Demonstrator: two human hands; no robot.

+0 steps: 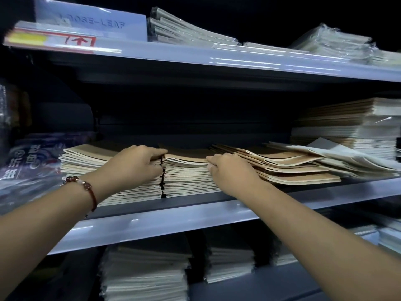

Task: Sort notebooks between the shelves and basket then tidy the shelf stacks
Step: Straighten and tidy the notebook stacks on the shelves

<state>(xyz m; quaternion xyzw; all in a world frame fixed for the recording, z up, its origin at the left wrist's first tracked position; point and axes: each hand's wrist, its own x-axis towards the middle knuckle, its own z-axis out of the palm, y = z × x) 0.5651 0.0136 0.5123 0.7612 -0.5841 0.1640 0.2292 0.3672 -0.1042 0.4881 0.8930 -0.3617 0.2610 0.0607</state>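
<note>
A: Head view puts your left hand [138, 164] at the seam between two kraft-covered stacks on the middle shelf [195, 216]. Its fingers curl over the top right corner of the left stack [91, 170], gripping the upper notebooks.

B: And the centre stack [186, 172]?

A: It sits at the shelf's front edge, touching the left one. Your right hand [230, 170] pinches its upper covers at the right side, fingers tucked into the page edges.

B: What could go wrong?

A: I judge the covers slick enough to slip. If you lift only the top few, the ones beneath may slide forward off the front edge. Further right, the fanned pile [290, 166] leans in loose, staggered steps against your right hand, so a nudge could spill it toward the shelf's right end.

B: Textures?

A: Matte brown card covers, cream page blocks, thin and flexible, bowing at the spines. The white wrapped booklets [347, 155] at the right look glossy. No basket is in sight.
</note>
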